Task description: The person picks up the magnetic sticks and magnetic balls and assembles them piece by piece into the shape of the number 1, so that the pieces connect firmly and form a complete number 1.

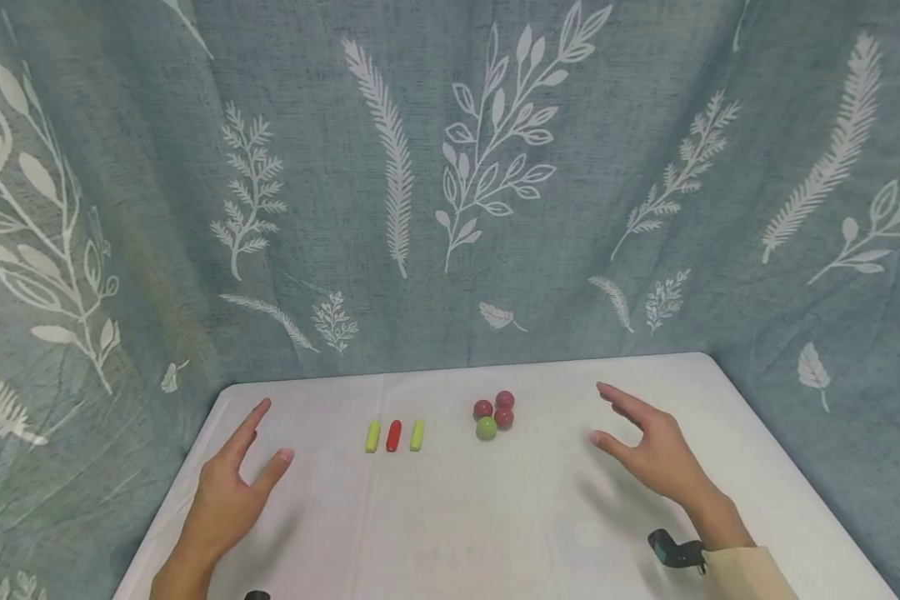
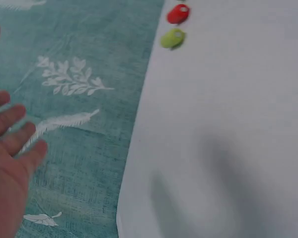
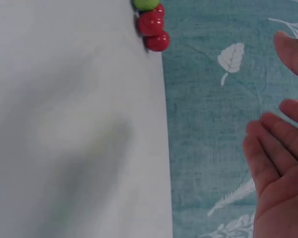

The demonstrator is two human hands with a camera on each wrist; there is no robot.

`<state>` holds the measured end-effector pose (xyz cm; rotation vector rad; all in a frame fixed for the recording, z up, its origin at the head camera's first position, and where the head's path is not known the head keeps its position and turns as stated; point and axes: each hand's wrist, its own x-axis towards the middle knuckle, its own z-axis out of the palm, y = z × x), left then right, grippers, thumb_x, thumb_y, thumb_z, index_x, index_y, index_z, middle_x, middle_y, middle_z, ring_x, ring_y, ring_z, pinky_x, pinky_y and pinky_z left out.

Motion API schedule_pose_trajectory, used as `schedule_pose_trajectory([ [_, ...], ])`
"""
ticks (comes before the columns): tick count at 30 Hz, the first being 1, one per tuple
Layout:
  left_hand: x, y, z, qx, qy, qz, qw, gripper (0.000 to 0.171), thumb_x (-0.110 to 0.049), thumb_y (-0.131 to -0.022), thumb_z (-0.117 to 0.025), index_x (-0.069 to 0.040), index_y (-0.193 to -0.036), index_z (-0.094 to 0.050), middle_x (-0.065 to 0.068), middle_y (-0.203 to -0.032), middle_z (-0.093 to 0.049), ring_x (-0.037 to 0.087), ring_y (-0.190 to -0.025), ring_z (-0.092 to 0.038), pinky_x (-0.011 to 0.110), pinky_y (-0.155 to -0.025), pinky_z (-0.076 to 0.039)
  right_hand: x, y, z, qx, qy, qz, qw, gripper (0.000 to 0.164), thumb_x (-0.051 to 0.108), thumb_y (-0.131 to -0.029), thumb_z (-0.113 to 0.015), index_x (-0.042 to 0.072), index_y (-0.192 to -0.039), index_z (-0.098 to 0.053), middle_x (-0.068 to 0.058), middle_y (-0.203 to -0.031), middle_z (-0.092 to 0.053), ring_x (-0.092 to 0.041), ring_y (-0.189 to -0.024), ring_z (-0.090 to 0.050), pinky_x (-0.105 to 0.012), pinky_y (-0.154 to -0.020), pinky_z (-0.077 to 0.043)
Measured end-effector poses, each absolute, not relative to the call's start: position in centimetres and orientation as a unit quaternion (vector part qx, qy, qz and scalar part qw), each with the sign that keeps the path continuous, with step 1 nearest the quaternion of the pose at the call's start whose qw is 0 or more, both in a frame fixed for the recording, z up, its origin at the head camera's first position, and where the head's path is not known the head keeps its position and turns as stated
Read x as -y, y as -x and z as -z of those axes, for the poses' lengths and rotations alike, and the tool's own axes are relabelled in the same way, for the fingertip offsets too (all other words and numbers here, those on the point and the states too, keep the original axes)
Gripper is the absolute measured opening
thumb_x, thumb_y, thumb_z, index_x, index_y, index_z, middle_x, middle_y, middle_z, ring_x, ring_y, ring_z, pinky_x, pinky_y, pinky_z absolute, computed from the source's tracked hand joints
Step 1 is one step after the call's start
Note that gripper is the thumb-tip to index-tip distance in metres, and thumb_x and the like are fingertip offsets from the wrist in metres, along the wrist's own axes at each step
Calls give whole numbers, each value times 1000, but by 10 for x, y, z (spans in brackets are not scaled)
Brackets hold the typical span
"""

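My left hand (image 1: 228, 500) hovers over the left side of the white table, thumb and fingers spread and holding nothing. Over the right side, my right hand (image 1: 656, 454) is held the same way, its palm turned inward. Between them, nearer the left hand, lie a yellow-green stick (image 1: 372, 437), a red stick (image 1: 393, 436) and another yellow-green stick (image 1: 417, 435), side by side. To their right sits a cluster of small round fruit-like balls: one green ball (image 1: 486, 428) in front and several dark red balls (image 1: 504, 417) touching around it.
A white cloth covers the table (image 1: 450, 517). Behind it and along both sides hangs a blue-green curtain (image 1: 435, 317) with white leaf prints. A dark wrist camera (image 1: 675, 550) sticks out beside the right wrist, near a beige sleeve (image 1: 746, 573).
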<state>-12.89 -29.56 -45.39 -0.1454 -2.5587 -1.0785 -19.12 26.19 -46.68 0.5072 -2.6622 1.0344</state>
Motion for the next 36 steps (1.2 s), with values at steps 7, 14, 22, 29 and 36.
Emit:
schedule_pose_trajectory([
  [7, 306, 145, 450, 818, 132, 519, 210, 71, 11, -94, -78, 3, -159, -51, -11, -157, -63, -10, -140, -57, 7, -110, -45, -256, 210, 466, 880, -179, -430, 94, 63, 28, -94, -89, 13, -151, -66, -8, -148, -72, -37, -133, -71, -20, -111, -54],
  [14, 309, 159, 458, 756, 148, 611, 182, 58, 19, -91, -76, 16, -146, -57, -10, -141, -74, 1, -128, -71, 18, -104, -56, -244, 226, 471, 857, -178, -481, 52, 58, 29, -92, -91, 16, -145, -71, -7, -142, -75, -35, -132, -72, -41, -111, -59],
  [22, 299, 173, 468, 756, 110, 627, 154, 47, 11, -93, -79, 17, -137, -65, -9, -128, -80, 1, -117, -76, 18, -98, -60, -225, 241, 482, 837, -183, -515, 30, 52, 22, -92, -91, 10, -139, -74, -11, -138, -77, -45, -131, -71, -61, -110, -55],
  [29, 292, 182, 476, 775, 60, 616, 128, 43, 3, -95, -82, 13, -134, -69, -12, -121, -81, -4, -112, -75, 16, -93, -61, -208, 250, 490, 835, -183, -518, 15, 49, 20, -92, -91, 9, -136, -76, -12, -137, -77, -37, -129, -74, -53, -109, -59],
  [36, 286, 191, 480, 803, 47, 585, 104, 40, -7, -97, -84, 7, -133, -73, 16, -128, -80, -7, -109, -74, 15, -92, -61, -192, 258, 497, 831, -175, -528, -7, 47, 16, -93, -89, 4, -136, -75, -16, -137, -77, -38, -128, -74, -43, -107, -61],
])
